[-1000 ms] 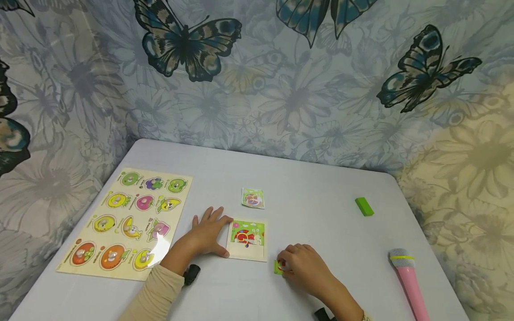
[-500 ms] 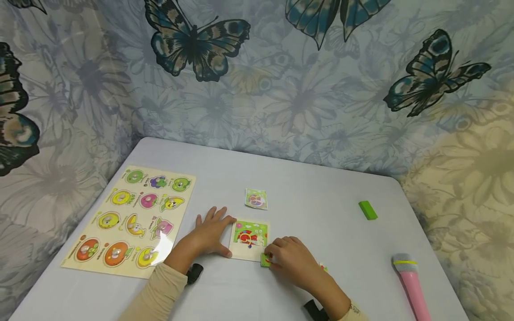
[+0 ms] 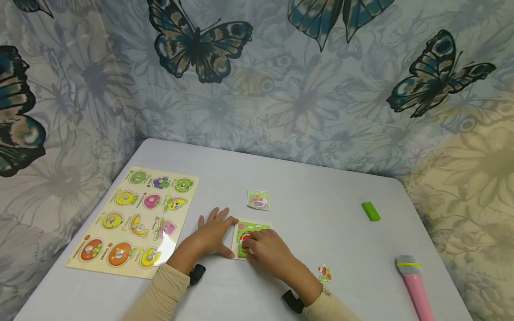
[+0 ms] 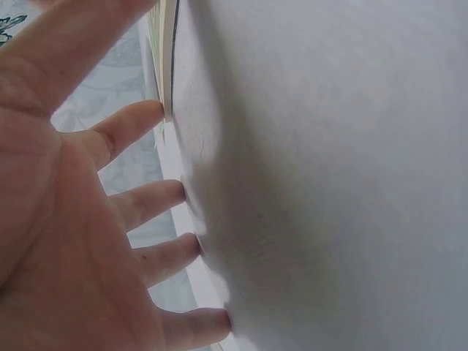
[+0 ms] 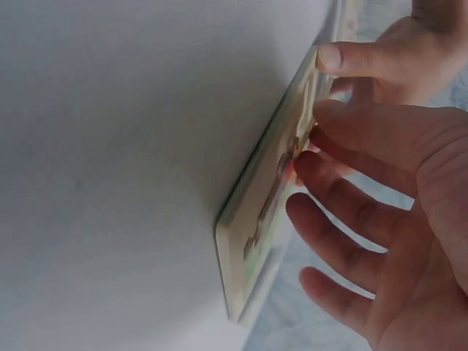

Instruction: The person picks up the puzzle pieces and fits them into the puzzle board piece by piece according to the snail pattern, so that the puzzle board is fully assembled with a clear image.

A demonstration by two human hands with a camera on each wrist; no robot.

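Observation:
My left hand (image 3: 209, 234) has its fingers spread, with forefinger and thumb against the left edge of a small square puzzle board (image 3: 235, 238). In the left wrist view the left fingertips rest on the table, and the forefinger touches the board's corner. Over the board, my right hand (image 3: 271, 249) pinches a green puzzle piece (image 3: 242, 250) at the lower left of the picture. Most of the board lies hidden under that hand. The right wrist view shows its thumb and fingers (image 5: 314, 172) close together at the recess. Another puzzle piece (image 3: 325, 273), red and green, lies beside the right forearm.
A large fruit peg board (image 3: 150, 216) lies at the left of the white table. Behind the small board is a picture card (image 3: 259, 199). To the right are a green block (image 3: 370, 211) and a pink toy microphone (image 3: 415, 285).
My right hand has moved left with the green piece, from the table beside the board onto it. The other loose piece has come into view. The left hand stays at the board's edge.

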